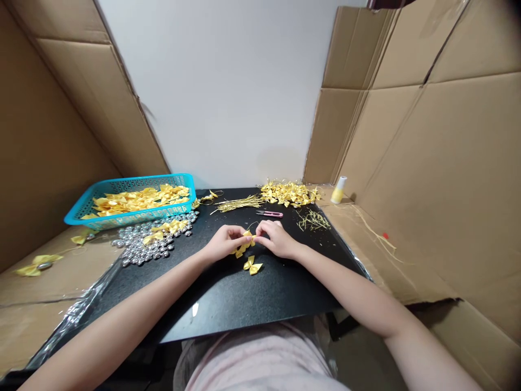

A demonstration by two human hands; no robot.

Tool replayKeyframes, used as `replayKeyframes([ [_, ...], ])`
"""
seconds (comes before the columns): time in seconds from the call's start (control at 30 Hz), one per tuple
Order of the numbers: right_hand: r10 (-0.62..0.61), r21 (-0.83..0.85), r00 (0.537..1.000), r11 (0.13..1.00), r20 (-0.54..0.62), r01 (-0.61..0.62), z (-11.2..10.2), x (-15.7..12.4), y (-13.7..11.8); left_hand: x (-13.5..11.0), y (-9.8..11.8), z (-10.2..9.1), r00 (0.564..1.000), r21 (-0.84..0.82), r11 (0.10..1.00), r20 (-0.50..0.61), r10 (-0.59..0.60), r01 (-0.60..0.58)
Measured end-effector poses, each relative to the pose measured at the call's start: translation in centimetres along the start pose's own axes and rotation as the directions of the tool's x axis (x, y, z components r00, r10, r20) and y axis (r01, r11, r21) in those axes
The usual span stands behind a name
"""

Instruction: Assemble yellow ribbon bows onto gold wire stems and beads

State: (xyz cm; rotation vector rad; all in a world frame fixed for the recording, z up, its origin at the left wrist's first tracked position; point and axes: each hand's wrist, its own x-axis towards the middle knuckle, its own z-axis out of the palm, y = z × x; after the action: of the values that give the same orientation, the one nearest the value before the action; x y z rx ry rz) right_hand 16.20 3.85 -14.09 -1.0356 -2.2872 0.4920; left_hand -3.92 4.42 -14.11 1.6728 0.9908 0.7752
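Over the middle of the black table, my left hand and my right hand meet at a small yellow ribbon bow. The left thumb and fingers pinch the bow from one side; the right fingertips close on its other side. A thin gold tie curves up between them. Partly hidden under my left fingers lie more yellow bows. One loose bow rests on the table just in front of my hands. Pink-handled thread snips lie just beyond them.
At the left stands a blue basket of yellow bows, beside many silver beads. Gold ties, a pile of bows and tie scraps lie farther back. A thread spool stands right. Cardboard walls flank the table.
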Motion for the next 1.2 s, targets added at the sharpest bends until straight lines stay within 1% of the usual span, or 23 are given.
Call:
replayKeyframes([
  [0.17,-0.041,-0.021,0.999,0.999,0.011,0.041,-0.3,0.0,0.1,-0.1,0.2,0.1,1.0,-0.066,0.998,-0.021,-0.019,0.018],
  [0.3,-0.059,-0.007,0.998,0.998,0.029,0.059,-0.4,-0.1,0.3,-0.1,0.1,0.0,1.0,-0.037,0.999,-0.014,0.016,-0.016],
  [0.4,-0.049,0.015,0.997,0.999,0.056,0.048,-0.3,-0.2,0.2,-0.2,0.1,0.0,0.999,0.033,0.998,0.011,0.052,-0.052],
  [0.47,-0.039,0.028,0.996,0.999,0.079,0.037,-0.2,-0.1,0.1,-0.2,0.2,-0.1,0.995,0.112,0.989,0.033,0.091,-0.095],
  [0.63,-0.028,0.037,0.994,0.999,0.105,0.025,0.1,0.0,0.0,-0.3,0.5,0.1,0.98,0.311,0.93,0.033,0.197,-0.197],
  [0.77,-0.02,0.029,0.994,0.999,0.106,0.017,0.2,0.1,0.2,-0.2,0.5,0.2,0.973,0.36,0.906,0.03,0.228,-0.224],
  [0.97,-0.021,0.019,0.997,1.0,0.073,0.02,0.4,0.2,0.3,0.2,-0.2,0.1,0.987,0.299,0.941,0.019,0.158,-0.156],
  [1.1,-0.032,0.037,0.998,0.999,0.054,0.03,0.5,0.2,0.7,0.2,-0.5,0.2,0.996,0.184,0.979,0.02,0.084,-0.086],
  [1.2,-0.039,0.1,0.999,0.994,-0.013,0.04,0.5,0.2,1.2,0.2,-0.6,0.2,0.999,0.076,0.997,0.004,0.033,-0.033],
])
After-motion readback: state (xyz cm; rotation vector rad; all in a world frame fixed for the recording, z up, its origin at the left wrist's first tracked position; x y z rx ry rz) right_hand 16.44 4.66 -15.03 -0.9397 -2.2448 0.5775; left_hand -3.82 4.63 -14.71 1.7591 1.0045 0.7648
